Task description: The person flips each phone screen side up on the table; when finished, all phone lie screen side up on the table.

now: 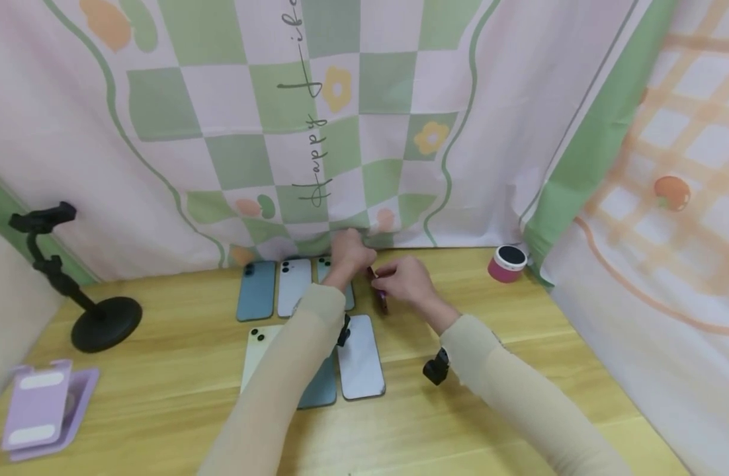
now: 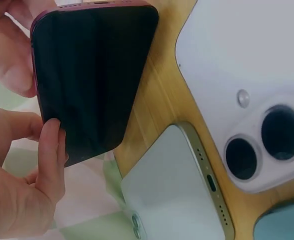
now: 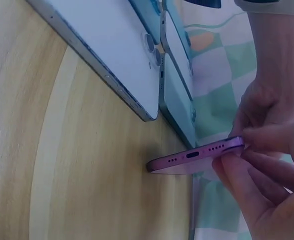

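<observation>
Both hands hold a phone with a dark screen and a purple-pink frame (image 2: 92, 80), tilted on its long edge near the back of the table. My left hand (image 1: 350, 252) pinches it toward its far end, the fingertips (image 2: 51, 145) bent over the side of the screen. Near the end with the charging port, my right hand (image 1: 407, 281) pinches the same side between thumb and fingers. Close to the left hand lies a pale green phone (image 2: 172, 185), partly behind the left wrist in the head view. A white phone (image 1: 362, 357) lies back up nearer the front.
Left of the hands lie a blue phone (image 1: 256, 291), another white phone (image 1: 294, 284) and a cream phone (image 1: 257, 350). A teal phone (image 1: 321, 389) is half under the left sleeve. A black stand (image 1: 105, 324), a lilac folding holder (image 1: 40, 410) and a pink-and-white round device (image 1: 507, 264) stand farther out.
</observation>
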{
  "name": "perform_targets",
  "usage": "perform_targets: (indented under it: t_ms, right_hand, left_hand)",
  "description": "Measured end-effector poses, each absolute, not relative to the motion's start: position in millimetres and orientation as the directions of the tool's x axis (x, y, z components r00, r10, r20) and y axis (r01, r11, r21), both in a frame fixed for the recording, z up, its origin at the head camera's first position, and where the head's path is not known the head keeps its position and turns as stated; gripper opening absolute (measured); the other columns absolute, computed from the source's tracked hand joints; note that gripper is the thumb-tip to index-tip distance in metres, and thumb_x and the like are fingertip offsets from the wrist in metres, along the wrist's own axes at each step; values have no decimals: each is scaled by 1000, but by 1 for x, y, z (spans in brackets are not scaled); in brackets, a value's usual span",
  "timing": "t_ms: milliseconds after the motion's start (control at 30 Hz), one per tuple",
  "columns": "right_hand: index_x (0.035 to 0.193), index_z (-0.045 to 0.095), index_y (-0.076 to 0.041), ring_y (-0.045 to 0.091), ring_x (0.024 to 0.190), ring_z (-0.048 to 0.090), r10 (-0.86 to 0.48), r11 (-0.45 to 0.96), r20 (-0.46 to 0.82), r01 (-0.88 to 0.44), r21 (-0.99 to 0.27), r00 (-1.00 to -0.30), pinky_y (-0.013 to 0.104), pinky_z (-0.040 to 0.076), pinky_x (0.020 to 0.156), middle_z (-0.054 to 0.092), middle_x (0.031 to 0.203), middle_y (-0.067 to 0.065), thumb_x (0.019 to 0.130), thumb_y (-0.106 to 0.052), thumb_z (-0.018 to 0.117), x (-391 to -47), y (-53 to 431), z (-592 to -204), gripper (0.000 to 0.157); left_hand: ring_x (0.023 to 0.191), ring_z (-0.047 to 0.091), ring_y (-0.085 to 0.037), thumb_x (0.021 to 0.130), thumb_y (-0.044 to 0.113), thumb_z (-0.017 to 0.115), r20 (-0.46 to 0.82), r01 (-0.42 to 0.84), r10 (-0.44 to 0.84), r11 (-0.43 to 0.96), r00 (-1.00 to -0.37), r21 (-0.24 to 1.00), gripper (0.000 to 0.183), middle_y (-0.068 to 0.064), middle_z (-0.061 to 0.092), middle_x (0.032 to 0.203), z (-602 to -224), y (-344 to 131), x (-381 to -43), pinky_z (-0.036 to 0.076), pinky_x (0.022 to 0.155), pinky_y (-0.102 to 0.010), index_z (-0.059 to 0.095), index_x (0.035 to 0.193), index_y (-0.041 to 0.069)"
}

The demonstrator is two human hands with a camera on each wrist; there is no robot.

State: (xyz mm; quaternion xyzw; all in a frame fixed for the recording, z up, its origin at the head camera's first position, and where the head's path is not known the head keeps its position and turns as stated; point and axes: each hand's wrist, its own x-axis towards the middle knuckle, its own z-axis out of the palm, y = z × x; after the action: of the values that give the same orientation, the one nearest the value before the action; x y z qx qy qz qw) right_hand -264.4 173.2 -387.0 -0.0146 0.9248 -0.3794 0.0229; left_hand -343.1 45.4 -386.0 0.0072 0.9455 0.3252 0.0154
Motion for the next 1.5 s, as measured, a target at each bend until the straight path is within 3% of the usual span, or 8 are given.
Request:
perform_targets:
  t_ms: [233, 400, 533, 667, 800, 900, 1100, 1500]
  right_hand:
    - [101, 84, -10, 25, 95, 76, -35, 799, 14, -36, -600, -999, 43, 59, 91, 83, 101, 8, 88, -18, 76, -265, 171, -386, 17]
    - [98, 84, -8, 26, 89, 75, -32, 845, 39, -48, -533, -999, 42, 58, 84, 83, 98, 9, 88, -13, 70, -268, 174, -387, 18]
    - [96, 84, -5, 30, 90, 75, 2, 856, 56, -27, -516, -998, 44, 58, 85, 82, 96, 12, 85, -8, 64, -270, 180, -389, 23]
    - [99, 83, -3, 33, 99, 75, 23, 854, 55, -8, -520, -998, 48, 59, 92, 82, 102, 15, 85, -6, 63, -271, 188, -394, 25]
    - [108, 80, 0, 35, 108, 73, 41, 838, 14, 27, -546, -999, 48, 59, 96, 79, 113, 18, 90, -6, 66, -270, 194, -399, 24]
    - [113, 77, 4, 37, 113, 72, 39, 822, -16, 41, -568, -999, 47, 59, 97, 77, 118, 22, 93, -6, 67, -270, 198, -405, 25]
    - [120, 73, 5, 37, 113, 72, 48, 794, -55, 72, -603, -997, 44, 60, 95, 75, 123, 25, 94, -6, 68, -272, 203, -418, 29]
    - [142, 58, 6, 42, 131, 63, -114, 849, -98, -46, -526, -989, 53, 50, 113, 64, 140, 28, 90, -16, 78, -271, 200, -426, 60]
  left_hand:
    - [58, 62, -16, 75, 10, 71, -56, -32, 15, 670, -998, 742, 8, -2, 69, 70, -414, 49, -370, 53, 53, -26, 69, 81, 7]
    - [59, 66, -17, 83, 11, 68, -50, -10, 45, 628, -998, 778, 9, -8, 75, 79, -403, 48, -354, 54, 53, -24, 69, 90, 5]
    - [69, 68, -19, 93, 14, 59, -33, 34, 96, 623, -995, 781, 30, -15, 75, 101, -398, 44, -343, 55, 59, -23, 68, 118, -1]
    - [101, 68, -28, 94, 14, 60, -4, 126, 183, 694, -983, 709, 41, -19, 71, 123, -404, 36, -341, 58, 86, -34, 64, 131, -1]
    - [142, 53, -36, 96, 24, 69, -83, 232, 344, 773, -935, 591, 61, -17, 56, 153, -408, 26, -338, 44, 120, -47, 50, 153, 9]
    - [156, 36, -37, 98, 40, 68, -191, 316, 430, 843, -882, 435, 76, -11, 42, 166, -410, 20, -336, 26, 131, -55, 35, 163, 19]
    - [165, 13, -35, 95, 62, 63, -293, 397, 459, 884, -839, 247, 88, -3, 26, 175, -415, 15, -332, 2, 132, -65, 25, 166, 25]
    - [165, 14, -33, 93, 61, 67, -295, 345, 413, 903, -862, 256, 91, -1, 27, 174, -421, 14, -334, 0, 132, -65, 25, 166, 26]
